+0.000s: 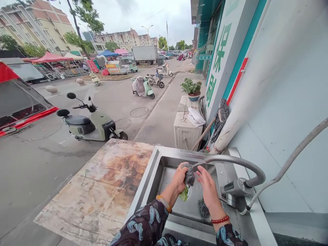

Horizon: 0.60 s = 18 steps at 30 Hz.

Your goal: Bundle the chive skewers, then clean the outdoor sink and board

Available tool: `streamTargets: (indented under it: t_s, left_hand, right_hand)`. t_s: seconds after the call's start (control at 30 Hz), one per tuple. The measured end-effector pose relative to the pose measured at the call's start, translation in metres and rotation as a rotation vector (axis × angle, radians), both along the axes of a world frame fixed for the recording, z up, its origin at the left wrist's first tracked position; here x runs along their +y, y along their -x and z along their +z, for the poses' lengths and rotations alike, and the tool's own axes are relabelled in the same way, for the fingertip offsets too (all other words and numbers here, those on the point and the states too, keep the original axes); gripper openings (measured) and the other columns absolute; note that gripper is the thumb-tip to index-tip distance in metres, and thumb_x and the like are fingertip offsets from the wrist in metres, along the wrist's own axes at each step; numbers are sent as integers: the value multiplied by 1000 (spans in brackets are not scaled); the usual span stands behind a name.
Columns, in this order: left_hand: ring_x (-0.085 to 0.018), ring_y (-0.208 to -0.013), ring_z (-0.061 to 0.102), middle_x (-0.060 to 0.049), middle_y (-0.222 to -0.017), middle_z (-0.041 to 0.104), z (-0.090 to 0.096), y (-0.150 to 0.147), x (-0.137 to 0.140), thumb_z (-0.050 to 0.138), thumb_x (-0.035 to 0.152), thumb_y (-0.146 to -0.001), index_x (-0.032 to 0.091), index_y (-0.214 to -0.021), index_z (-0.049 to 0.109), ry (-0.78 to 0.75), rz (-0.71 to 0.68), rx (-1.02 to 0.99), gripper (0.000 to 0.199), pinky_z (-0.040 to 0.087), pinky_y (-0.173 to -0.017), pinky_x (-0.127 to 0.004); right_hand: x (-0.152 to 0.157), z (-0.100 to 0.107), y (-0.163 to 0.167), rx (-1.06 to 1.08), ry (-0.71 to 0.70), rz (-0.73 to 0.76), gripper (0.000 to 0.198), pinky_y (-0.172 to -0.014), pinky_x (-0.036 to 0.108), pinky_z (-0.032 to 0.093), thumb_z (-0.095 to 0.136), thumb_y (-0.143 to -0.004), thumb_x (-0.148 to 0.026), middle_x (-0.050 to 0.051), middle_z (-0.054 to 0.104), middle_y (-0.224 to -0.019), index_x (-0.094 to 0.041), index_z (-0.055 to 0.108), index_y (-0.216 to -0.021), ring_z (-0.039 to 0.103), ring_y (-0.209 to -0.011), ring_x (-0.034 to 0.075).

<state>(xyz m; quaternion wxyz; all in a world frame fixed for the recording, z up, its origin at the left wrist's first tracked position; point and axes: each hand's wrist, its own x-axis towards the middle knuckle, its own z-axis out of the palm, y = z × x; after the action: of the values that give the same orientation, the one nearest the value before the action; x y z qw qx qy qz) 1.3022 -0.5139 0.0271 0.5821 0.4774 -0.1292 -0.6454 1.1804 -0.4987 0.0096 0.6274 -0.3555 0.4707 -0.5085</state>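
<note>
My left hand is closed around a bunched grey rag with a rough, fuzzy surface, held over the steel sink. Just to its right, my right hand has its fingers stretched out and holds nothing; I cannot tell whether its fingertips touch the rag. The end of the curved metal faucet reaches the rag between both hands. Below, a green leaf lies near the drain. A dark wire scrubber rests on the sink bottom, partly covered by my right wrist.
A worn, stained wooden board adjoins the sink on the left. The faucet base and a grey hose stand at the right by the wall. Beyond the sink are a mop, a white cabinet and a parked scooter.
</note>
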Motion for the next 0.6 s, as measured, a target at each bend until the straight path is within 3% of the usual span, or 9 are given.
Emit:
streamTargets:
  t_s: [0.1,0.17,0.23,0.3,0.37,0.43,0.53,0.6]
  left_hand:
    - [-15,-73,62,-1,-83,65,-5,17,-2,72,27,-67,19,-101,58,32,-55,-55,37,49,-71,-27]
    - [-20,-97,65,-7,-106,68,-8,25,-2,67,41,-76,20,-113,57,47,-76,-101,44,50,-86,-30]
    - [-26,-130,53,-13,-139,56,-11,25,-1,53,53,-87,22,-133,49,85,-170,-297,56,43,-107,-37]
    - [-28,-150,28,-16,-161,33,-12,16,1,41,56,-93,21,-148,37,193,-343,-647,65,25,-121,-47]
    - [-32,-155,13,-19,-167,17,-9,1,2,41,56,-93,19,-154,29,376,-542,-999,72,11,-123,-57]
    - [-37,-155,9,-21,-167,15,-4,-17,4,49,58,-89,18,-156,25,631,-744,-1240,82,10,-120,-64]
    - [-39,-154,11,-21,-165,21,8,-42,1,63,47,-83,15,-158,21,1006,-994,-1456,92,18,-120,-62]
    - [-37,-152,20,-21,-161,33,16,-52,-5,64,33,-84,14,-157,26,1150,-1028,-1590,84,25,-119,-57]
  right_hand:
    - [-5,-3,-19,-121,-107,-52,65,-111,48,45,66,-82,-63,9,56,-146,-25,59,-134,55,-132,27]
    - [-4,-7,-29,-159,-154,-57,64,-108,47,47,66,-83,-62,8,57,-144,-27,58,-135,55,-130,26]
    - [-2,-10,-30,-185,-204,0,62,-98,44,53,69,-81,-62,8,62,-138,-27,59,-132,60,-122,26]
    - [-1,-11,-22,-198,-248,103,57,-84,38,57,74,-77,-61,9,68,-126,-25,66,-120,65,-109,26]
    - [-4,-10,-8,-176,-295,169,47,-68,30,56,79,-71,-58,7,74,-108,-23,71,-102,67,-92,22]
    - [-8,-8,4,-161,-343,175,38,-52,24,48,83,-67,-53,3,73,-85,-23,69,-87,62,-70,17]
    - [-12,-3,9,-191,-419,206,38,-37,18,26,84,-65,-52,-2,57,-59,-22,64,-76,43,-46,9]
    - [-13,-3,4,-172,-463,266,42,-35,17,15,80,-66,-58,-3,51,-56,-22,60,-71,31,-40,5]
